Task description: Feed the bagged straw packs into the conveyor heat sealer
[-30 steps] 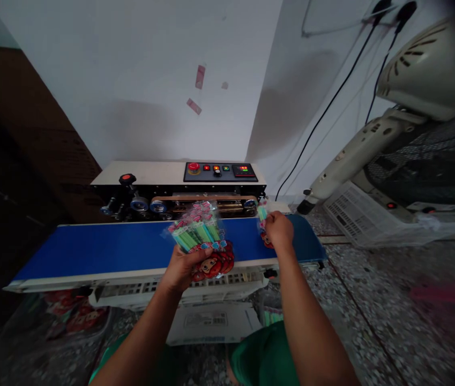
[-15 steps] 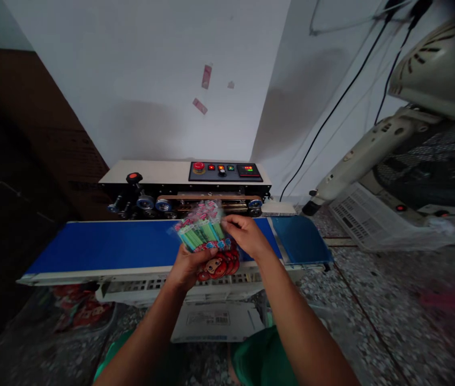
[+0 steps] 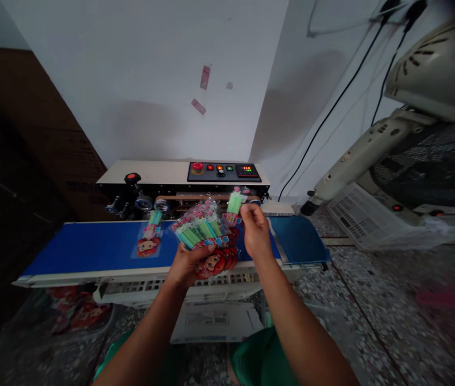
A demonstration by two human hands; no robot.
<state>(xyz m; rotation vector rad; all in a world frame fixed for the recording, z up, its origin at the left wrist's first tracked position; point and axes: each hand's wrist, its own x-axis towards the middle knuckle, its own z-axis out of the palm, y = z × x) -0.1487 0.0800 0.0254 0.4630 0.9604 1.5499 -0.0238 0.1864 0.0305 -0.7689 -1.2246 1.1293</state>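
Observation:
My left hand (image 3: 190, 264) is closed around a fanned stack of clear packets (image 3: 203, 236), each with green sticks and a red-haired cartoon figure. Between the thumb and fingers of my right hand (image 3: 254, 225) is a single packet (image 3: 234, 206) of the same kind, raised at the right of the stack near the sealing machine (image 3: 139, 170). Its lower part overlaps the stack. Another packet (image 3: 148, 246) lies flat on the blue conveyor belt (image 3: 90, 246), left of my left hand.
A control panel (image 3: 224, 171) with a red button tops the machine. Below the belt at left sits a tub of packets (image 3: 86, 313); a cardboard box (image 3: 217, 321) is under the middle. At right stand a white plastic basket (image 3: 356, 214) and a beige jointed arm (image 3: 356, 145).
My right hand has drawn one packet off the stack and lifted it toward the machine. A packet now shows on the belt at left. My left hand stays nearly in place.

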